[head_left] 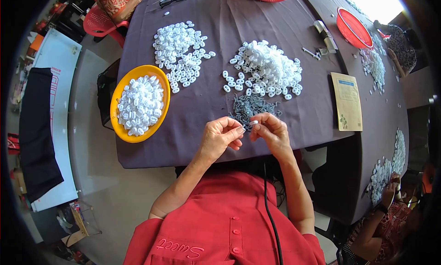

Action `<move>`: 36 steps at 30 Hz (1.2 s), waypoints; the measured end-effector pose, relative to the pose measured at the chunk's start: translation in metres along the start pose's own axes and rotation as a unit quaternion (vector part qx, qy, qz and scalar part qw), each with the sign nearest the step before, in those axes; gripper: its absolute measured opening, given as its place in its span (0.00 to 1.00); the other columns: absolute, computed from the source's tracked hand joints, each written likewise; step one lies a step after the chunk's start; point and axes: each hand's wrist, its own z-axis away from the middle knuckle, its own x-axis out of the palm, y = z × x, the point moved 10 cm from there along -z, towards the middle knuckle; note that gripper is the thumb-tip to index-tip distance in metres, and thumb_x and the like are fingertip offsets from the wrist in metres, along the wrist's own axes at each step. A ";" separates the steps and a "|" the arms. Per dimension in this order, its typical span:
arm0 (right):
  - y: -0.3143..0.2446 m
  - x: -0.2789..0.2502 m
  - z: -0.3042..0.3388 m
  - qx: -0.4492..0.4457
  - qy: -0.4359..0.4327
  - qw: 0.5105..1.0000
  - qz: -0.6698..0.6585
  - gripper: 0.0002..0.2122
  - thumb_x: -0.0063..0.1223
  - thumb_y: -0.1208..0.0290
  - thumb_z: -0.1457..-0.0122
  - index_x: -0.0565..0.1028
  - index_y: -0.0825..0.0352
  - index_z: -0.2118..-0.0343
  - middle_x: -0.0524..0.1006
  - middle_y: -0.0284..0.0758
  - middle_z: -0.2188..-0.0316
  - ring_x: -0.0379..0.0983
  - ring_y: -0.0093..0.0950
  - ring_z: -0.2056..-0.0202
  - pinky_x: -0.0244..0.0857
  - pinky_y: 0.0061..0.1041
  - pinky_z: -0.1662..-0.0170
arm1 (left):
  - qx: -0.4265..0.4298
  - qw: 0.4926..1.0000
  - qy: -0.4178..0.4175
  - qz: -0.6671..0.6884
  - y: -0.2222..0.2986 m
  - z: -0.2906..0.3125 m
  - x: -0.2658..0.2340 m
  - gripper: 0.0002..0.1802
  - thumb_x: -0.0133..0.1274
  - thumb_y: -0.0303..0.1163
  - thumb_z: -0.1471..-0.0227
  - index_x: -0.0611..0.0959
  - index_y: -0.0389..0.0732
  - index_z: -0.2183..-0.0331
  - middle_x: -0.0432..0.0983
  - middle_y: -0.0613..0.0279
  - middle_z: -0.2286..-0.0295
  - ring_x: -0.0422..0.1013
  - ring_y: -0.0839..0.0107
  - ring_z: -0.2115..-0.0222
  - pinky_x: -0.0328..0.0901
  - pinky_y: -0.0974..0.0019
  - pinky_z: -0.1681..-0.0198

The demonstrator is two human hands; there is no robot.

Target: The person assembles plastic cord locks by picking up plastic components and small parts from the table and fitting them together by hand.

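My left hand (221, 135) is closed in a pinch over the table's near edge, on something tiny at its fingertips that I cannot make out. Just beside it, my right hand (273, 134) grips a white oval plastic piece (253, 122) between thumb and fingers. The fingertips of both hands almost meet. Right beyond them lies a heap of small, thin dark grey parts (250, 106). Farther back spreads a large pile of white oval pieces with two holes (271, 67). A second, looser pile of white pieces (177, 44) lies to its left.
A yellow bowl (121, 85) of white pieces sits at the table's left edge. Toward the right lie a tan packet (347, 102) and a white-and-dark cylindrical object (325, 36). Glasses (173, 0) and red baskets (354, 28) are farther off. Other people work at the right-hand table.
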 end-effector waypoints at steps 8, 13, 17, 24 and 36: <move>-0.006 0.006 0.006 -0.003 0.036 0.997 -0.070 0.07 0.44 0.80 0.45 0.71 0.73 0.63 0.72 0.33 0.72 0.71 0.20 0.72 0.69 0.19 0.68 | 0.007 1.000 -0.005 -0.024 0.001 0.001 0.006 0.06 0.51 0.27 0.52 0.77 0.34 0.72 0.73 0.62 0.79 0.70 0.78 0.82 0.67 0.76 0.81; -0.012 0.004 0.009 -0.030 0.056 0.997 -0.051 0.08 0.45 0.79 0.45 0.72 0.72 0.62 0.73 0.32 0.73 0.72 0.20 0.72 0.69 0.19 0.69 | 0.010 0.998 -0.010 -0.069 0.002 0.002 0.008 0.06 0.52 0.27 0.52 0.76 0.33 0.72 0.73 0.62 0.79 0.69 0.79 0.83 0.66 0.76 0.82; -0.013 0.005 0.009 -0.026 0.072 0.996 -0.042 0.08 0.47 0.80 0.46 0.73 0.71 0.63 0.74 0.31 0.74 0.72 0.19 0.74 0.68 0.17 0.69 | 0.013 0.997 -0.005 -0.074 0.003 0.003 0.007 0.06 0.52 0.27 0.53 0.76 0.34 0.73 0.73 0.63 0.80 0.69 0.79 0.83 0.66 0.76 0.82; -0.013 0.011 0.009 -0.036 0.060 0.997 -0.019 0.08 0.48 0.81 0.47 0.74 0.71 0.64 0.74 0.30 0.74 0.71 0.18 0.74 0.68 0.16 0.70 | 0.030 0.995 -0.005 -0.097 0.004 0.003 0.005 0.05 0.52 0.27 0.53 0.77 0.34 0.74 0.72 0.65 0.81 0.68 0.81 0.84 0.65 0.77 0.82; -0.011 0.014 0.009 -0.041 0.048 0.998 -0.002 0.08 0.47 0.82 0.47 0.74 0.72 0.64 0.73 0.32 0.73 0.71 0.19 0.74 0.68 0.15 0.71 | 0.041 0.993 -0.014 -0.114 0.008 0.004 0.007 0.06 0.51 0.27 0.52 0.78 0.34 0.74 0.74 0.66 0.80 0.66 0.83 0.85 0.63 0.79 0.83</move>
